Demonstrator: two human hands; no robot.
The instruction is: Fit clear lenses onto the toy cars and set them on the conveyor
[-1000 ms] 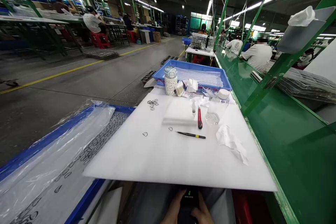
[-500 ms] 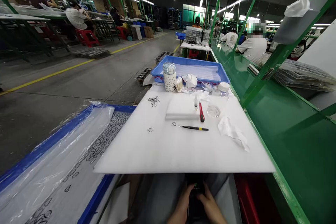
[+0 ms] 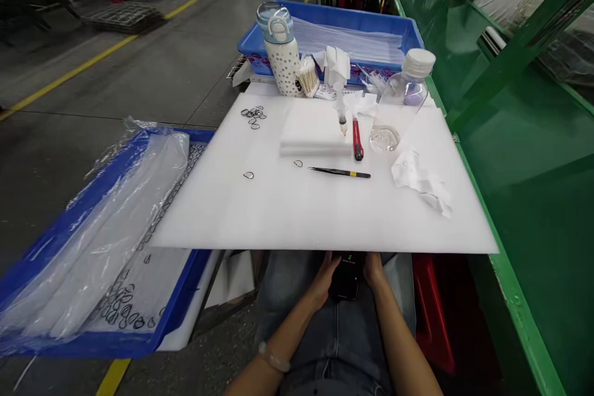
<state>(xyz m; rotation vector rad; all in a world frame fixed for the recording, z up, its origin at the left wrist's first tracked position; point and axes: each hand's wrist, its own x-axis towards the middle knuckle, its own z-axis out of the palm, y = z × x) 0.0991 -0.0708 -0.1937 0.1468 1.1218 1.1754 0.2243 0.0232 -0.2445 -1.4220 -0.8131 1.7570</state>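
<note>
A dark smartphone (image 3: 346, 281) with a small green mark on its screen lies over my lap, partly beneath the front edge of the white foam board (image 3: 278, 223). My left hand (image 3: 323, 279) grips its left side, the thumb along the edge. At its right side is my right hand (image 3: 372, 267), curled against the phone, its fingertips partly hidden by the board. On the board lie black-tipped tweezers (image 3: 341, 172), a red utility knife (image 3: 357, 139), a syringe (image 3: 342, 114) on a folded white foam sheet (image 3: 309, 127), and small black rings (image 3: 249, 175).
A blue tray (image 3: 403, 37) stands behind a dotted bottle (image 3: 283, 62), cotton swabs (image 3: 308, 76) and a clear jar (image 3: 408, 83). Crumpled tissue (image 3: 420, 179) is at right. Another blue tray (image 3: 185, 303) holds many black rings at lower left. A green frame (image 3: 524, 198) borders the right.
The view has tilted downward and closer, so the board sits higher and my forearms and lap show more. My hands and the phone now sit closer under the board's edge.
</note>
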